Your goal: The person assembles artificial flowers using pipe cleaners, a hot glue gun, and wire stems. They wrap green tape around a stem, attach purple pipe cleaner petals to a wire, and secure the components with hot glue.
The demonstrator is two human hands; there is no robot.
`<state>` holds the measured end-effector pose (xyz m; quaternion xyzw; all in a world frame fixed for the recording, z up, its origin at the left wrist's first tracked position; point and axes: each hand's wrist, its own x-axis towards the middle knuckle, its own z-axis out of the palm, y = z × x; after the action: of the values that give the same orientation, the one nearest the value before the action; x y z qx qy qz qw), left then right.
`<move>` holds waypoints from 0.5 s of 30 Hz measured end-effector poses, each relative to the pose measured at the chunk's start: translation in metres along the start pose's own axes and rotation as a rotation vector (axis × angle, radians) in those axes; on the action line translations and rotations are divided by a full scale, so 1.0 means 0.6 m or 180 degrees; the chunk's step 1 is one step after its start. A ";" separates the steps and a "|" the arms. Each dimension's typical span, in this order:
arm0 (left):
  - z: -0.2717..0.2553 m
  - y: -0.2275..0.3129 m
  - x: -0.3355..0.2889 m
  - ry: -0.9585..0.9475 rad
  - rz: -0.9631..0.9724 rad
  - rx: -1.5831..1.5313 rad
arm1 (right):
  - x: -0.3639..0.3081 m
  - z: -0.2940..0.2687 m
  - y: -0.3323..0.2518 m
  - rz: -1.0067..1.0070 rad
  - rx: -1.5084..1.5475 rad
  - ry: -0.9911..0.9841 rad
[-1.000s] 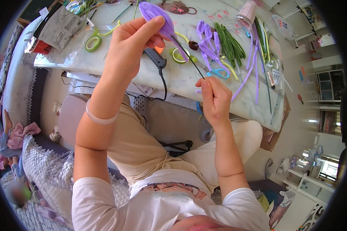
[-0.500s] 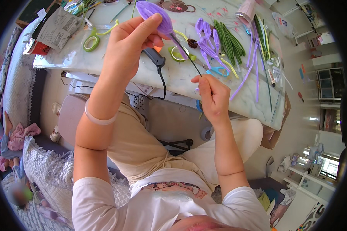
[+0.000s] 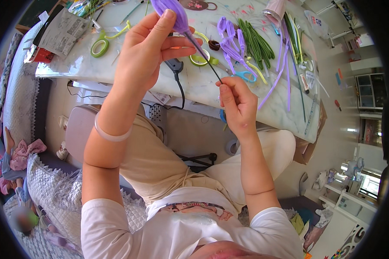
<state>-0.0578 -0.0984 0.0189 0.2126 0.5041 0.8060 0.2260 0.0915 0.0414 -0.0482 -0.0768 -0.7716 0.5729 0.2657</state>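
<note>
A purple fuzzy flower bud (image 3: 176, 16), seemingly of chenille stems, is up at the top edge, which cuts off its tip. My left hand (image 3: 142, 60) grips it between the thumb and the fingers behind, while the other fingers stretch out under its base. From the bud a thin dark stem (image 3: 209, 65) slants down to the right. My right hand (image 3: 238, 101) pinches the lower end of this stem between thumb and fingertips. Beyond the stem on the table lie looped purple chenille stems (image 3: 232, 49) and blue-handled scissors (image 3: 246, 77).
The marble-patterned table (image 3: 194, 93) holds a bundle of green chenille stems (image 3: 257, 45), green tape rolls (image 3: 100, 46) and a pink-wrapped bundle (image 3: 274, 12). A black corded tool (image 3: 174, 65) rests near the front edge, its cord hanging down. A grey package (image 3: 61, 36) stands at left.
The bud has shifted slightly up and left. Some fingers of my left hand have straightened beneath it. My right hand has moved a little up, still on the stem.
</note>
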 end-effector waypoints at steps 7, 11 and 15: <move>0.000 -0.002 -0.002 -0.0040 0.0068 -0.0057 | 0.000 0.000 -0.004 0.0081 -0.0003 0.0020; -0.006 -0.005 -0.002 -0.0112 0.0111 -0.0162 | -0.001 0.003 -0.003 0.0080 -0.0062 0.0060; 0.000 -0.007 -0.004 -0.0047 0.0117 -0.0214 | 0.000 0.005 -0.002 0.0162 -0.0025 0.0065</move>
<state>-0.0551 -0.0985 0.0150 0.2200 0.4710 0.8249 0.2218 0.0905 0.0386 -0.0477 -0.1033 -0.7689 0.5756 0.2585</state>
